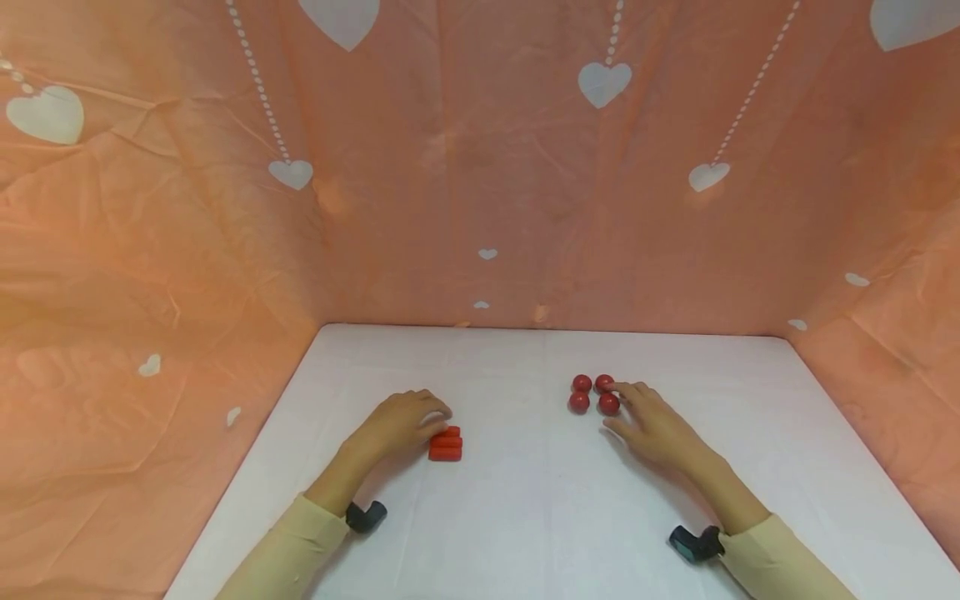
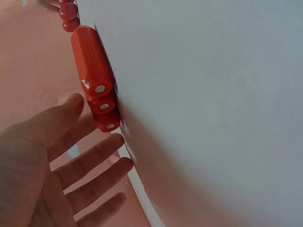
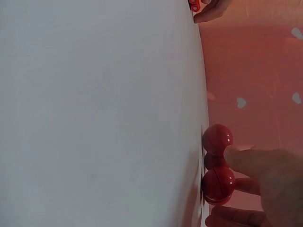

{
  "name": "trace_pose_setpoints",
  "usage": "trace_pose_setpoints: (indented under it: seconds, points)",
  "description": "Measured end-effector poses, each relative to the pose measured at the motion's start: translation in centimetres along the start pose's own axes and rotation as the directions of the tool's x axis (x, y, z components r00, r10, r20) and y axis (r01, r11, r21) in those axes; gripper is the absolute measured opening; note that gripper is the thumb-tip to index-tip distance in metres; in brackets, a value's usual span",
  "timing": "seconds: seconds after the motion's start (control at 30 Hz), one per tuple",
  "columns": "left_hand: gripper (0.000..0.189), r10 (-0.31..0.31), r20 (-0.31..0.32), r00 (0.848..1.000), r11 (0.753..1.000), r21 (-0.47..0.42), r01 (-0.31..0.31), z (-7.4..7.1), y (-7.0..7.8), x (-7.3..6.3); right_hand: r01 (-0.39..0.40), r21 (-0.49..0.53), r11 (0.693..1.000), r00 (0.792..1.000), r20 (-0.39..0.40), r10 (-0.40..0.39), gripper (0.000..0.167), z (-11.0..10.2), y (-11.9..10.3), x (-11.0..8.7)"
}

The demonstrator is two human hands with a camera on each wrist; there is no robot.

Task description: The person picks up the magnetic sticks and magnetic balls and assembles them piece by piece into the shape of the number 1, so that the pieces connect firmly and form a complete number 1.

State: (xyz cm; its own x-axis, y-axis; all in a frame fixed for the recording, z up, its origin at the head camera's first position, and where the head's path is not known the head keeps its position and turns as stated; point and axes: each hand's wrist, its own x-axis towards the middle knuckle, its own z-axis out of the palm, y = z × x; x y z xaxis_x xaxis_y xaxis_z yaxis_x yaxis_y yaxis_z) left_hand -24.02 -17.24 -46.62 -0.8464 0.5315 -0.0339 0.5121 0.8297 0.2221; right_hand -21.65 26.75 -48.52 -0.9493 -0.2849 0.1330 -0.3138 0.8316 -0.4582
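My left hand [image 1: 405,421] is beside a row of 3 red, stick-like pieces [image 1: 446,454] lying side by side on the white table. In the left wrist view each red piece [image 2: 92,56] has a pale round dot on its end. Thumb and fingers spread loosely around the near ends; whether they touch is unclear. Over on the right, several small shiny red balls [image 1: 579,402] stand grouped in a square. My right hand [image 1: 660,425] is at their right side, index fingertip at the far right ball. A fine seam crosses one ball [image 3: 218,182] in the right wrist view.
The white table [image 1: 510,517] carries both groups, with a stretch of its surface between them. Peach cloth [image 1: 450,208] printed with white hearts hangs behind and along both sides. A dark wrist camera [image 1: 366,517] is strapped on the left wrist, another camera [image 1: 696,544] on the right.
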Motion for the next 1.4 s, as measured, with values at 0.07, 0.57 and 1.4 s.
trace_pose_setpoints:
  seconds: [0.07,0.57,1.4]
  points:
    - [0.021,0.013,-0.009,1.0,1.0,0.008,-0.013,0.1,0.0,0.1,0.001,-0.005,1.0,1.0,0.001,-0.001,0.065,0.0,-0.1,0.1]
    - [0.011,0.015,-0.003,1.0,1.0,0.006,-0.015,-0.5,0.8,-0.3,-0.019,-0.032,0.999,1.0,0.009,0.02,0.058,-0.1,-0.6,0.5]
    - [0.022,-0.103,-0.061,0.993,0.988,-0.12,0.095,-0.8,1.7,0.2,-0.012,-0.06,0.998,0.999,-0.036,0.01,0.041,-0.3,-1.7,0.4]
